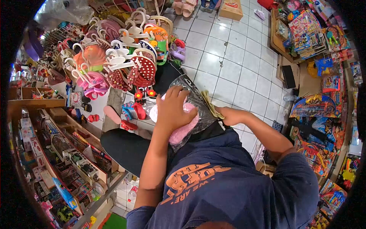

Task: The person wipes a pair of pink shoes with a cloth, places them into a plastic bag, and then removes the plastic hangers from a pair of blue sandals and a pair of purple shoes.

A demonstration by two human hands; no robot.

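Observation:
My left hand [173, 110] rests over a pink fuzzy item [185, 128], which looks like a slipper, with the thumb and fingers around its upper part. A white piece [153, 113] shows beside the hand. The pink item lies in or on a clear plastic bag [200, 128] across my lap; which of the two is hard to tell. My right hand [230, 115] is closed at the bag's right edge, pinching a yellowish-green strip [211, 105] that runs along it. My dark-trousered leg [124, 147] is bent beneath.
Sandals on white hangers [141, 70] are piled at the upper left. Loose small shoes [133, 110] lie on the floor beyond my lap. Boxed toys [72, 160] fill wooden compartments at left. Packaged toys [316, 107] line the right side. White tiles [225, 72] cover the floor ahead.

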